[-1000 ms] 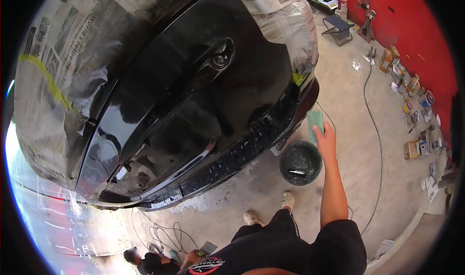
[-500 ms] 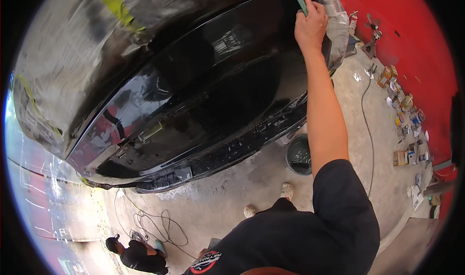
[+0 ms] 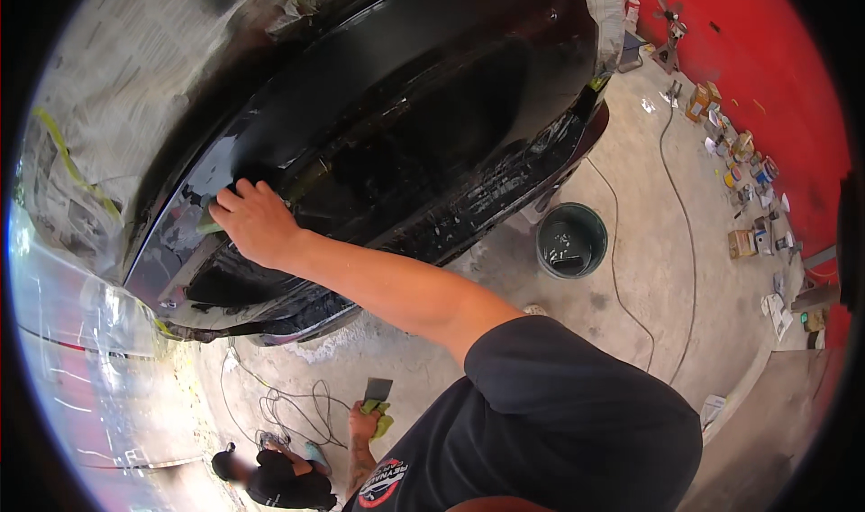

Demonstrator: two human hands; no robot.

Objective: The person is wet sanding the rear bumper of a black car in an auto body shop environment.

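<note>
My right hand (image 3: 257, 224) is closed around a thin green block (image 3: 210, 222), looking like a sanding block. It presses against the wet, glossy black rear panel of a car (image 3: 360, 115), toward the panel's left end; the fingers hide most of the block. Low in the view, close to my body, my left hand (image 3: 364, 422) grips a yellow-green cloth (image 3: 382, 420). A dark grey square sheet (image 3: 378, 389), like sandpaper, sticks up from the same hand.
Masking paper (image 3: 117, 88) with yellow-green tape covers the car's upper left. A dark bucket (image 3: 571, 242) holding liquid stands on the concrete floor beside a hose (image 3: 678, 187). Cans and boxes (image 3: 743, 147) line the red wall. Another person (image 3: 288, 480) is low at left, near coiled cable (image 3: 302, 408).
My right hand has swept with the green block from the panel's upper right end to its left end. My left hand, with cloth and grey sheet, has come more into view.
</note>
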